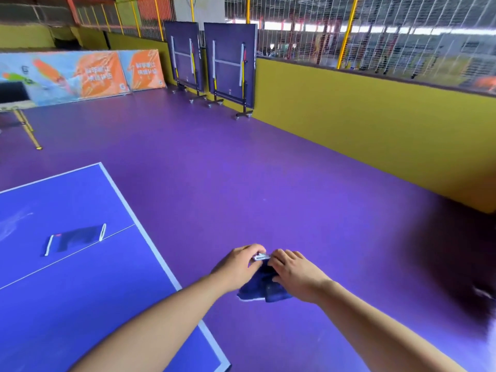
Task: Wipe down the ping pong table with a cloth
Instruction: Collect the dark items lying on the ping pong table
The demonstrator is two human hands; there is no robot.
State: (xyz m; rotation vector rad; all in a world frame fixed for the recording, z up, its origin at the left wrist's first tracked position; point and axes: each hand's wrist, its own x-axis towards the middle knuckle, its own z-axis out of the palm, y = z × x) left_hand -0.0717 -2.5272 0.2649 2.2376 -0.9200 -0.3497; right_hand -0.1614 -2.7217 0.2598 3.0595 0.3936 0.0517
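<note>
Both hands — left hand (pixel 237 268), right hand (pixel 296 275) — pinch cloth (pixel 264 287), hanging downward.

Purple floor (pixel 241 170) everywhere here, smooth and wide, running out to a low yellow wall (pixel 349 114) along the right side. Above that wall there's wire mesh (pixel 418 36) strung between yellow posts (pixel 347 30), with bright daylight coming through it. Far end now: two folded tables (pixel 230 63) standing upright on wheeled frames just beside the yellow wall, and to their left orange-and-blue banners (pixel 80 73) leaning against the back wall, with a slanted wooden leg (pixel 28 130) showing at the left edge.
</note>
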